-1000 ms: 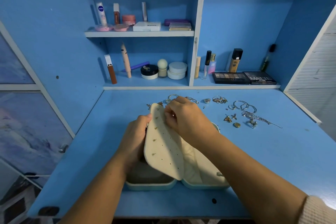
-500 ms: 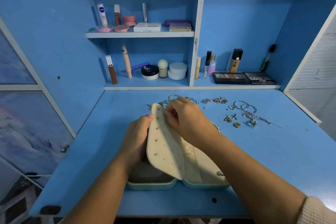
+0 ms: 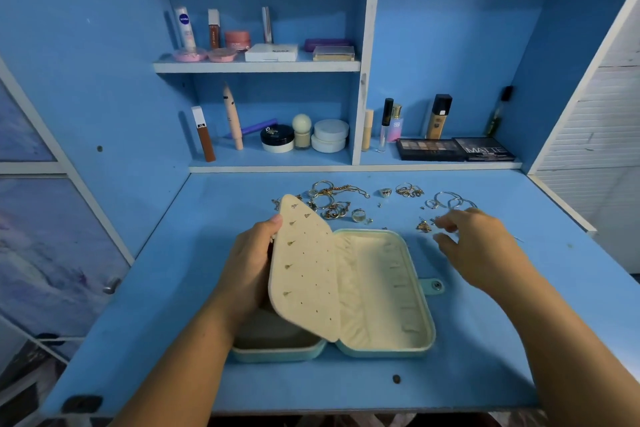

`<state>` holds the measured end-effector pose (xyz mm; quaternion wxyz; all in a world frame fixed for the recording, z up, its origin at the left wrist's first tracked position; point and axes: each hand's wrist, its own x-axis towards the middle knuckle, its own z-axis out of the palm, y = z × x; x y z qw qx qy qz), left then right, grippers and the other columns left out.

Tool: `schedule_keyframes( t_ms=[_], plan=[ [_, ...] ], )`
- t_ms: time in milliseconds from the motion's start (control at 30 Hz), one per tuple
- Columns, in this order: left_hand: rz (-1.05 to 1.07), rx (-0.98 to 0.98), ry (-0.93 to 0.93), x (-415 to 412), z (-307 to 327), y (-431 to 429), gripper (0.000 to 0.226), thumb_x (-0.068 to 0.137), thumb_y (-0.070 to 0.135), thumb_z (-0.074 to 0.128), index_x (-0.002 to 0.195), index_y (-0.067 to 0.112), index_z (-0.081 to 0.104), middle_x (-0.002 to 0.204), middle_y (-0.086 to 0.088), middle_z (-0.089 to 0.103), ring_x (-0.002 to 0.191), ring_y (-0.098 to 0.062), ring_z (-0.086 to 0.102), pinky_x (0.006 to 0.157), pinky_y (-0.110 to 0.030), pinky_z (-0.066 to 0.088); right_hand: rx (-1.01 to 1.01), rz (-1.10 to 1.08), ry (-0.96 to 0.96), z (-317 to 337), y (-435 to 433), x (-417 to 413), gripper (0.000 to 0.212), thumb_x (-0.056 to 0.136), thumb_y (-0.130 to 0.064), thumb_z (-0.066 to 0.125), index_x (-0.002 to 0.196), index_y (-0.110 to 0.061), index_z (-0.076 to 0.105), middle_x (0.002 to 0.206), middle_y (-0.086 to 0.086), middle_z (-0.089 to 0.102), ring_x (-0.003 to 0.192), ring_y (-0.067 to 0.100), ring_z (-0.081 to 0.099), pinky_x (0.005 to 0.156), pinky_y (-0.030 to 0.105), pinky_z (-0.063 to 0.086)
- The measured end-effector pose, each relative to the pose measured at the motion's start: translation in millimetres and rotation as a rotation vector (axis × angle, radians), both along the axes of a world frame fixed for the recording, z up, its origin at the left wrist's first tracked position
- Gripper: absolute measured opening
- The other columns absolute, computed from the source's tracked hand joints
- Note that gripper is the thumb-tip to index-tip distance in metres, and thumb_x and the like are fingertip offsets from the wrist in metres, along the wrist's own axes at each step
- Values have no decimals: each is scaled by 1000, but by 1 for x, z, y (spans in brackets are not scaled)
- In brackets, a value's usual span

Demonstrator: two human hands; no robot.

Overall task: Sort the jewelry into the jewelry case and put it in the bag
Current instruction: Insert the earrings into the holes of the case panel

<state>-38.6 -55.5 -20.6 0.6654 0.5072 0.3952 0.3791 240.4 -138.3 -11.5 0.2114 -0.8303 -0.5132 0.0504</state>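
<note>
My right hand (image 3: 481,250) has left the earring panel (image 3: 304,274), which my left hand (image 3: 249,267) grips upright over the open jewelry case (image 3: 388,288) on the desk (image 3: 485,357), and hovers open and empty above the loose earrings (image 3: 424,226), ready for another stud

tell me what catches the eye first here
An open mint-green jewelry case with cream lining lies mid-desk, its cream perforated earring panel held raised by the left hand. Behind it, loose gold and silver jewelry lies scattered on the blue desk, the right hand hovering over the right-hand pieces.
</note>
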Motion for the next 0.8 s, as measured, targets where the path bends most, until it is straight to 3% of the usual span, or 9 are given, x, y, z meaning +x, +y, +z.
schedule_keyframes(
  t_ms=[67,133,267,333,433,467,567,700,800],
  plan=[
    [-6,30,-13,0,3,-3,44,81,53,49,79,17,74,82,-12,68,83,-28,61,83,-45,42,-46,-22,-11,-5,1,5,28,92,-23,56,118,-15,63,117,8,59,105,28,56,86,34,46],
    [-15,85,-1,-1,6,-5,50,76,61,52,81,16,74,82,-11,68,84,-27,61,83,-45,42,-48,-25,-5,-8,2,6,20,92,-21,54,108,-14,66,110,7,62,97,26,57,81,33,48],
    [-24,242,62,0,10,-11,58,89,60,38,91,15,74,92,-11,74,91,-26,68,85,-42,49,-93,-10,1,-7,0,7,17,92,-13,50,96,-12,67,95,6,66,85,23,56,74,33,50],
    [-43,310,79,2,11,-15,60,94,59,33,92,16,74,93,-9,74,93,-22,69,81,-32,51,-114,-11,7,-8,0,7,17,93,-13,49,96,-12,66,96,8,66,86,24,56,73,32,49],
    [-33,393,92,7,17,-22,50,94,46,35,86,15,73,83,2,74,80,-3,68,70,-12,47,-44,-20,50,-7,0,10,2,91,-15,55,93,-13,56,98,8,61,84,23,51,68,30,41],
    [-32,424,99,8,18,-23,47,92,42,37,90,10,72,83,2,74,79,-1,66,69,-11,47,-34,-16,61,-6,0,10,8,90,-16,58,97,-14,54,101,8,59,86,22,50,70,29,39],
    [-79,472,62,11,18,-25,43,90,35,40,95,1,67,80,4,71,76,0,64,67,-10,47,-75,18,62,-7,1,14,30,90,-17,59,119,-14,54,113,8,57,96,23,52,75,27,37],
    [-86,510,70,10,18,-25,41,93,33,44,98,-1,67,84,-5,71,79,-2,64,69,-11,47,-65,68,18,-9,3,16,24,91,-23,59,114,-15,63,111,8,60,93,23,55,75,27,41],
    [-88,507,113,8,14,-20,33,96,37,49,104,12,70,96,-5,73,89,-7,65,76,-14,49,-49,97,7,-9,4,15,26,91,-28,59,114,-16,63,108,7,61,84,19,50,71,24,35]
  ],
)
